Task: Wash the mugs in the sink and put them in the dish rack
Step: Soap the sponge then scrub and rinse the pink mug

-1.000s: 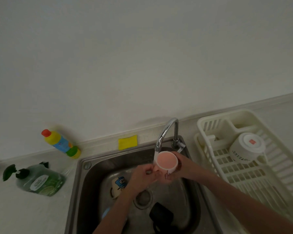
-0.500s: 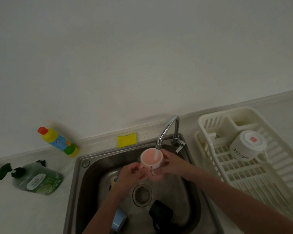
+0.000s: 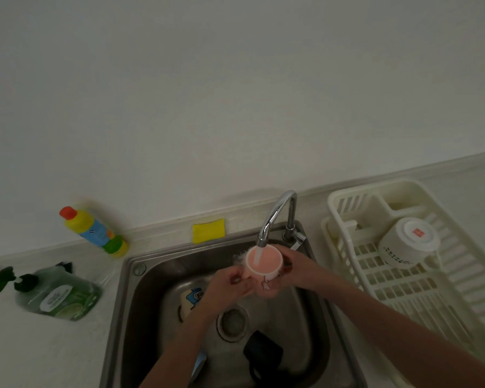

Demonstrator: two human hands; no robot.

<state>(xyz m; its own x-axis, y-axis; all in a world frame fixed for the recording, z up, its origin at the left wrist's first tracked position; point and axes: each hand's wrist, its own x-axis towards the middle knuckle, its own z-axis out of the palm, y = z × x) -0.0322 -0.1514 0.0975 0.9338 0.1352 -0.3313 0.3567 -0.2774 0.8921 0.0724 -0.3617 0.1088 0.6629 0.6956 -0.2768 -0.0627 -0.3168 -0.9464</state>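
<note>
A mug with a pink inside (image 3: 264, 261) is held upright under the running tap (image 3: 275, 217), and water streams into it. My left hand (image 3: 230, 284) grips its left side and my right hand (image 3: 294, 268) grips its right side. Down in the steel sink (image 3: 140, 292) lie a white mug with a blue picture (image 3: 191, 298), a black mug (image 3: 262, 355) and a blue one (image 3: 198, 365) partly hidden by my left arm. One white mug (image 3: 408, 243) sits upside down in the cream dish rack (image 3: 420, 292) on the right.
A yellow sponge (image 3: 208, 230) lies behind the sink. Left of the sink a green soap bottle (image 3: 53, 294) lies on the counter, and a yellow cleaner bottle (image 3: 93, 232) leans by the wall. The sink drain (image 3: 231, 322) is in the basin's middle.
The pink mug and both hands have shifted left until the mug sits under the tap's stream; water now runs into it. The view has also drifted slightly.
</note>
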